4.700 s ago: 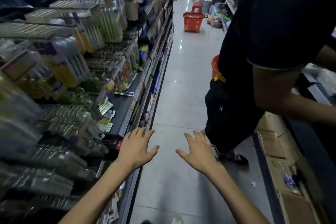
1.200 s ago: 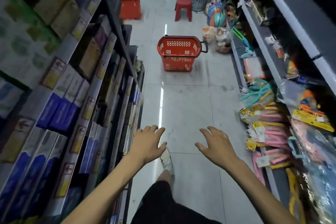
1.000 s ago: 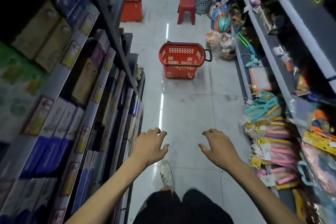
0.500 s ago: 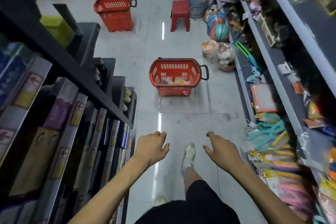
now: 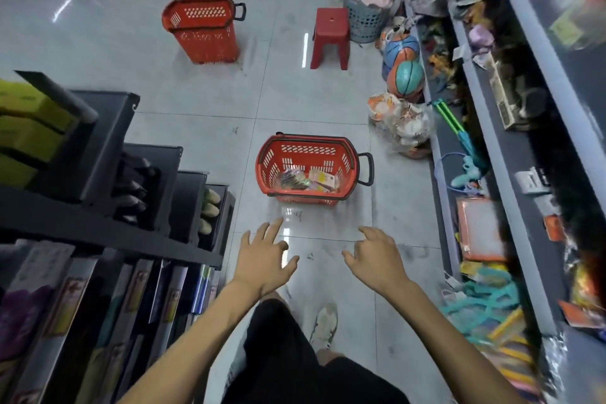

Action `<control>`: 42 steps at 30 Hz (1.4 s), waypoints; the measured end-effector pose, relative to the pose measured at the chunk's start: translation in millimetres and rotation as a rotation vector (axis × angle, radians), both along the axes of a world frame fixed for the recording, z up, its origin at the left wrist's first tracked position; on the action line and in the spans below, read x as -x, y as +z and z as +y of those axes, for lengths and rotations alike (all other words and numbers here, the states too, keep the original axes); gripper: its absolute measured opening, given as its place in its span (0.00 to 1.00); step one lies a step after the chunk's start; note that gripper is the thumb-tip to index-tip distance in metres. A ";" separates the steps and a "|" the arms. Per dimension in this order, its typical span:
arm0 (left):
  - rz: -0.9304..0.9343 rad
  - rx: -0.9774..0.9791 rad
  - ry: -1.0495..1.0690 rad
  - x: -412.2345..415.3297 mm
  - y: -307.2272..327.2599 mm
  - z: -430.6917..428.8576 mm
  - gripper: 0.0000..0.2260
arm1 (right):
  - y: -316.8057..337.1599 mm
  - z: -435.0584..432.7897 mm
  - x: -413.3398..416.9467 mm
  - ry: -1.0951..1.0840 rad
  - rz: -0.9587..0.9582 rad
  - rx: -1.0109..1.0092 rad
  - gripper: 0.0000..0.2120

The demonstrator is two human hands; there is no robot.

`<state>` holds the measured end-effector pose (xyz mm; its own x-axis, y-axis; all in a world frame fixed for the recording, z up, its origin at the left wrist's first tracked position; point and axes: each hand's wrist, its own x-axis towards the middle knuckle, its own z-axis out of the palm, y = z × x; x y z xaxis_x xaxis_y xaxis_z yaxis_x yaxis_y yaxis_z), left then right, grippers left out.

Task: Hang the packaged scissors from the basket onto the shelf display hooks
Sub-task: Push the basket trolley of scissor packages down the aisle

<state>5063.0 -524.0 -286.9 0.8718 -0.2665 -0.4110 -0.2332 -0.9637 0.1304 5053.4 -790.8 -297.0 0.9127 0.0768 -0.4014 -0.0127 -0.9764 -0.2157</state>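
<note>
Approach step: both hands, left (image 5: 262, 259) and right (image 5: 377, 261), empty and loose; next, reach into the basket (image 5: 262, 157) for packaged scissors (image 5: 308, 179)

A shop aisle: stocked shelves (image 5: 492, 147) either side, red shopping baskets (image 5: 306, 170) on tiled floor (image 5: 196, 128)

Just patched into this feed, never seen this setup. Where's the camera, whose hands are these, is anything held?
No machine here: one camera on a person's head looks forward and down a shop aisle. The bare hands are that person's own; left hand and right hand reach forward, holding nothing. On the floor ahead stands a red basket with flat packages inside, too small to identify. A second red basket and a red stool stand farther off.
</note>
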 end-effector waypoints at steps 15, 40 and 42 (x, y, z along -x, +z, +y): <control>0.249 -0.019 0.073 -245.0 -141.1 21.6 0.36 | -116.7 0.5 -210.3 -0.164 0.212 -0.118 0.40; -0.102 -0.053 0.560 -453.0 -533.3 57.6 0.40 | -500.0 -66.3 -425.4 -0.846 -0.012 -0.210 0.44; -0.176 -0.024 0.608 -456.3 -546.2 62.3 0.40 | -518.1 -63.4 -429.6 -0.914 -0.022 -0.223 0.35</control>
<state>5519.3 -461.7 -833.1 0.9198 0.3048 -0.2472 0.3406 -0.9330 0.1167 5483.1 -854.2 -815.1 0.6646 -0.5998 -0.4456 -0.7472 -0.5260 -0.4063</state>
